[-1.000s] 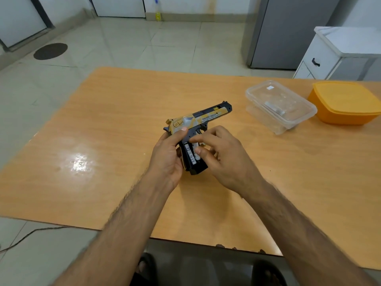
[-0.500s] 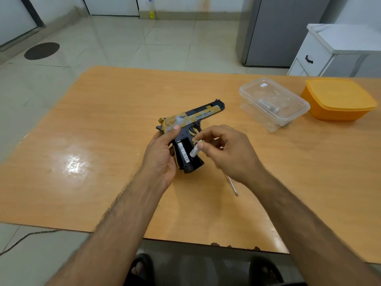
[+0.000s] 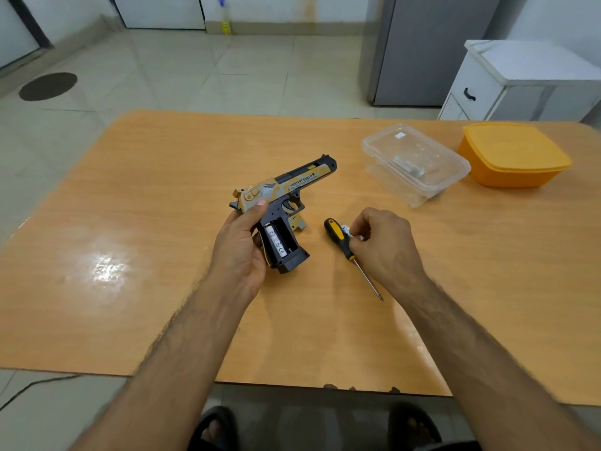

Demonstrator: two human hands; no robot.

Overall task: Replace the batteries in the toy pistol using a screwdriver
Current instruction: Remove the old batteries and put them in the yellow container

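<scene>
My left hand (image 3: 239, 252) grips the black and gold toy pistol (image 3: 286, 196) by its handle, above the middle of the table. The battery bay in the handle lies uncovered, with one white battery (image 3: 275, 241) in its left slot and the right slot bare. My right hand (image 3: 383, 245) pinches a second white battery (image 3: 346, 230) in curled fingers, to the right of the pistol. A yellow and black screwdriver (image 3: 344, 242) lies on the table just beside that hand, its tip pointing toward me. A small gold cover piece (image 3: 298, 222) lies by the pistol's trigger guard.
A clear plastic lidded box (image 3: 413, 162) with something grey inside stands at the back right of the wooden table (image 3: 130, 222). An orange lidded tub (image 3: 512, 154) sits further right. A white cabinet (image 3: 520, 79) and grey fridge stand behind the table.
My right hand pulled a battery out of the handle and carried it right, down beside the screwdriver. The left hand kept holding the pistol.
</scene>
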